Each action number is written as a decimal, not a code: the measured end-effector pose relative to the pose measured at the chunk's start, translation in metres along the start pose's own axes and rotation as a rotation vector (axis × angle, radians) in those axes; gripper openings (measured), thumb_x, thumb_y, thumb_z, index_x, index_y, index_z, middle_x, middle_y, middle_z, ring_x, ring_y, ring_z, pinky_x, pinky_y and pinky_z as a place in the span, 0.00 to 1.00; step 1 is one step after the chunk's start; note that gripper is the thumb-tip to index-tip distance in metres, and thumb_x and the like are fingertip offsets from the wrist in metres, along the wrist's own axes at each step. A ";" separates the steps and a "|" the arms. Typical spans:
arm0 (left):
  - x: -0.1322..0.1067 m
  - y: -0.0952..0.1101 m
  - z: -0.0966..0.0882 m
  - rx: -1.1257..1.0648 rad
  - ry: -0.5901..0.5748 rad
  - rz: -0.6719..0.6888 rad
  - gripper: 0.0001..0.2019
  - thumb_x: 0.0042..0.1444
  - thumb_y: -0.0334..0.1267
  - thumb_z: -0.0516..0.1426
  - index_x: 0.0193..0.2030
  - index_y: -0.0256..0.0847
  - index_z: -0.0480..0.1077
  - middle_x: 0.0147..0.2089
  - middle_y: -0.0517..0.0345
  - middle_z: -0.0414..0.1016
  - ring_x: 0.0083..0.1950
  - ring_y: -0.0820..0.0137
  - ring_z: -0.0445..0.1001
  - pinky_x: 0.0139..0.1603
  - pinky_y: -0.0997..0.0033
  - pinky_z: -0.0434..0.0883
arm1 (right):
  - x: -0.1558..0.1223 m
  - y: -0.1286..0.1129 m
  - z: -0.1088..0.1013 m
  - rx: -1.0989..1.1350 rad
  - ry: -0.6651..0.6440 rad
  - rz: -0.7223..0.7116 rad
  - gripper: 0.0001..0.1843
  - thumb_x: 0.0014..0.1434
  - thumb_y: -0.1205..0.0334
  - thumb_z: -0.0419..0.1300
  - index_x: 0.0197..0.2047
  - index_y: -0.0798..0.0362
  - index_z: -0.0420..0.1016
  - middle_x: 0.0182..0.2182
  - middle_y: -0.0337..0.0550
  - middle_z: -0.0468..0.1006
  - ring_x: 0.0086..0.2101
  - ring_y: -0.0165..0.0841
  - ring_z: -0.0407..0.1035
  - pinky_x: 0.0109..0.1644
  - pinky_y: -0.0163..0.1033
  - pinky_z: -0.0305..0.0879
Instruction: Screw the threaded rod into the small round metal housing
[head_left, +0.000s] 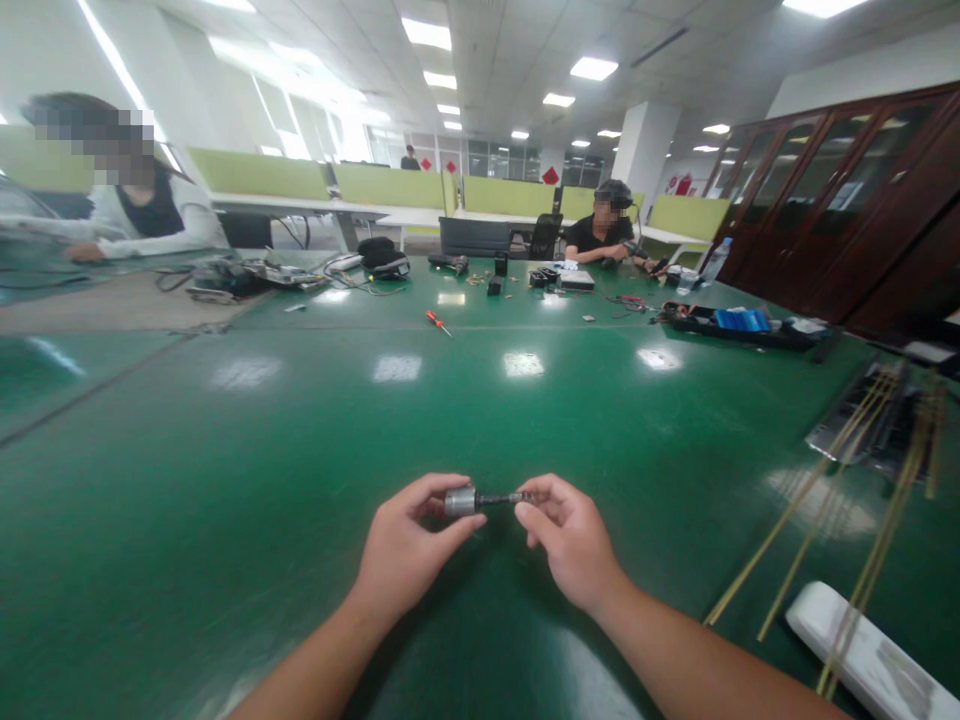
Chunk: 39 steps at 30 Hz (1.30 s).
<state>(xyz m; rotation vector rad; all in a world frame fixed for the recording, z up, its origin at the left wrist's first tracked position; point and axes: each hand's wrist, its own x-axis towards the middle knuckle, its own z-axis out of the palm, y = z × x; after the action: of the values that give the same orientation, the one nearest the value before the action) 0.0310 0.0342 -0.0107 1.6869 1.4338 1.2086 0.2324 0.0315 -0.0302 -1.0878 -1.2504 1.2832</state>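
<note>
Between both hands, held level just above the green table [300, 420], is a metal cylinder with a shaft [460, 501]. Its wide grey end lies to the left, and a thin dark rod runs out to the right. My left hand [409, 540] is closed on the wide end, thumb below and fingers above and behind. The far tip of the rod is pinched in my right hand [570, 540], between thumb and fingers. The fingertips partly hide both ends. I cannot make out the piece's exact kind.
A red screwdriver [438, 321] lies ahead. On the right are thin brass-coloured rods [810, 490], a white case [874, 650] and a black tray with blue parts [742, 320]. Electronics [240, 278] lie far left. One person [161, 210] sits left, another [600, 235] across.
</note>
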 end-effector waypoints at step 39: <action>0.001 -0.001 0.001 -0.009 -0.007 -0.007 0.18 0.47 0.45 0.67 0.43 0.39 0.76 0.43 0.51 0.79 0.43 0.60 0.79 0.44 0.64 0.77 | 0.001 0.001 -0.002 0.041 0.028 -0.002 0.10 0.55 0.59 0.63 0.39 0.54 0.74 0.27 0.39 0.74 0.23 0.28 0.66 0.27 0.33 0.62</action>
<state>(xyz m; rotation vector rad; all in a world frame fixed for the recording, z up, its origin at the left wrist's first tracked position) 0.0314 0.0352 -0.0113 1.6772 1.4275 1.2024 0.2345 0.0326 -0.0314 -1.0718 -1.1994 1.2830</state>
